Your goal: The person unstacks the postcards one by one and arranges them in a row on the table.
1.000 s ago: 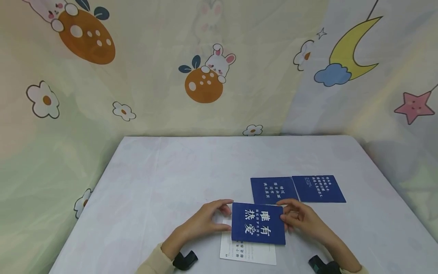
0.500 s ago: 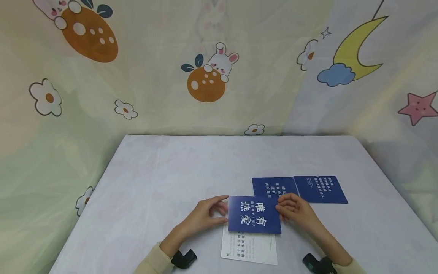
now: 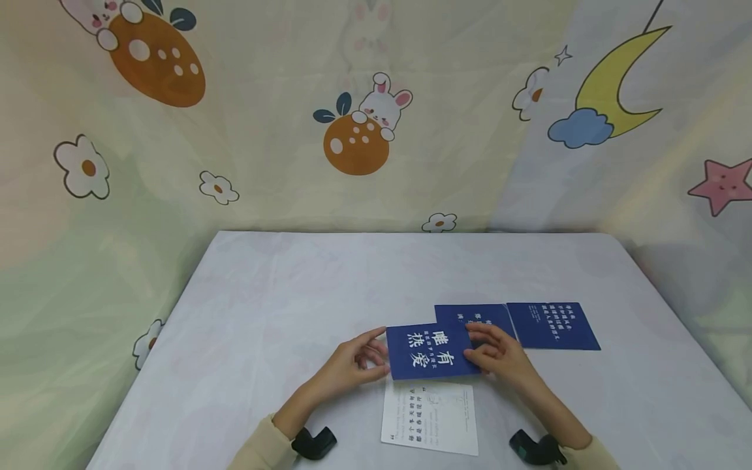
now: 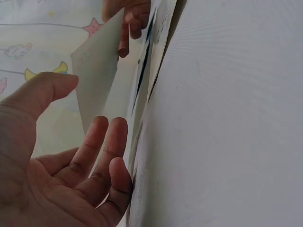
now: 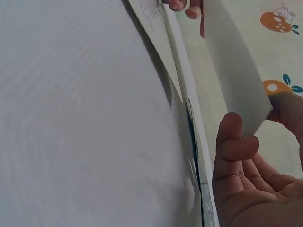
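Observation:
A blue postcard [image 3: 431, 350] with white characters is held above the table, its plain pale underside visible in both wrist views. My right hand [image 3: 502, 356] pinches it by its right edge. At the opposite edge, my left hand [image 3: 355, 360] has its thumb and fingers spread apart around the card's end; whether they touch it is hard to tell. Below the held card a white printed card [image 3: 431, 418] lies on the table. Behind it, partly covered by the held card and right hand, lies a blue card [image 3: 470, 313], beside another blue card [image 3: 553, 325].
The white-covered table [image 3: 264, 294] extends left and behind the hands. A cartoon-printed cloth [image 3: 264, 117] surrounds its back and sides. Each wrist carries a black camera; the left one [image 3: 314, 444] is close to the tabletop.
Both hands and the held postcard have moved up and slightly left in the head view. The white card shows more, while the nearer blue card behind is covered more.

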`<action>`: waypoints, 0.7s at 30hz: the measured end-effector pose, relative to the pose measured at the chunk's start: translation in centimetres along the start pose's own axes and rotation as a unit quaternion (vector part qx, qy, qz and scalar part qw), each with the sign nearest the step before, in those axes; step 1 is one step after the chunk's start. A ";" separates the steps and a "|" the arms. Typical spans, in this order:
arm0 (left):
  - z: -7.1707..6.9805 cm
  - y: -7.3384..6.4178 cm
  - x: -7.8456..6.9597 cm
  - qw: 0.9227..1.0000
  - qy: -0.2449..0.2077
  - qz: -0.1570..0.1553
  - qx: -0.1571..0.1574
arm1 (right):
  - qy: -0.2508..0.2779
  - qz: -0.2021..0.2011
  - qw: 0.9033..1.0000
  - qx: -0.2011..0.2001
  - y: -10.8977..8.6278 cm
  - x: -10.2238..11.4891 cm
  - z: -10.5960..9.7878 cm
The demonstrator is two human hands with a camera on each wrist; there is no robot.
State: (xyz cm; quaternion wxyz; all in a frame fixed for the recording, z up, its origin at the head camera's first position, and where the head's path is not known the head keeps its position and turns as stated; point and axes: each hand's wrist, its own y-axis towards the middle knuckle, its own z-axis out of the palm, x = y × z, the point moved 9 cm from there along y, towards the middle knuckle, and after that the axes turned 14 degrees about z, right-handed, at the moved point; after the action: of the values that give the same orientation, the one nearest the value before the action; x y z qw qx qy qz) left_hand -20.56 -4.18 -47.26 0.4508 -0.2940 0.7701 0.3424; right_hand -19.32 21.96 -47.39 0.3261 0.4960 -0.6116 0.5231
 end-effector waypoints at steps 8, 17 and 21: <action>-0.3 0.0 0.0 1.000 0.001 -0.004 0.007 | -0.005 0.011 1.000 0.020 0.1 0.2 0.9; -0.5 -0.2 0.7 1.000 -0.015 -0.006 0.018 | 0.002 0.015 1.000 0.023 0.5 0.4 1.7; -0.9 -0.1 1.0 1.000 -0.010 -0.009 0.003 | -0.008 0.004 0.999 0.032 0.6 0.8 2.4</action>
State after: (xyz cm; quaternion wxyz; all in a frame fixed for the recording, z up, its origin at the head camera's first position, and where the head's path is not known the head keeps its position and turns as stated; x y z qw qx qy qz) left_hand -21.32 -5.11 -47.91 0.4624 -0.2964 0.7638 0.3389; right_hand -19.81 19.39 -47.43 0.3032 0.5082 -0.5989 0.5395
